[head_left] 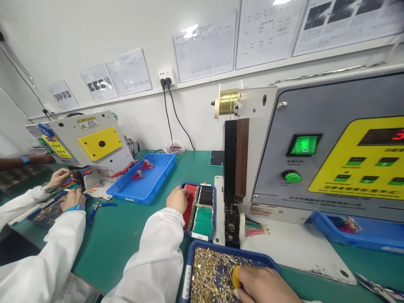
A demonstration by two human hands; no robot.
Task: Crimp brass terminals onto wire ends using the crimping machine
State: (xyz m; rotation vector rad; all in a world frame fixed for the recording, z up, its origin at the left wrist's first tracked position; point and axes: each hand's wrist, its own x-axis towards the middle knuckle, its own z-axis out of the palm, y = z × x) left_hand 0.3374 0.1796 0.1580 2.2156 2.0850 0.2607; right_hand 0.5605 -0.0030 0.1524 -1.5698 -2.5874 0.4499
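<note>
My left hand (177,199), in a white sleeve, rests at the left edge of a divided blue tray (195,237). Its curled fingers touch the red wires (190,201); whatever they pinch is hidden. Black wires (206,195) and green wires (203,220) fill the other compartments. Over a blue tray of gold metal pins (210,269) is my right hand (265,284), a yellow cover on one fingertip. Its fingers are bent together among the pins, and I cannot make out anything between them. A machine's black press head (232,227) stands just beyond.
The grey machine (284,118) rises on the right. Wires with metal ends (257,227) lie at its base. Pliers (378,288) lie at lower right. A blue tray (151,181) holds red wire bundles. At left, a co-worker's hands (73,199) work at another machine (91,139).
</note>
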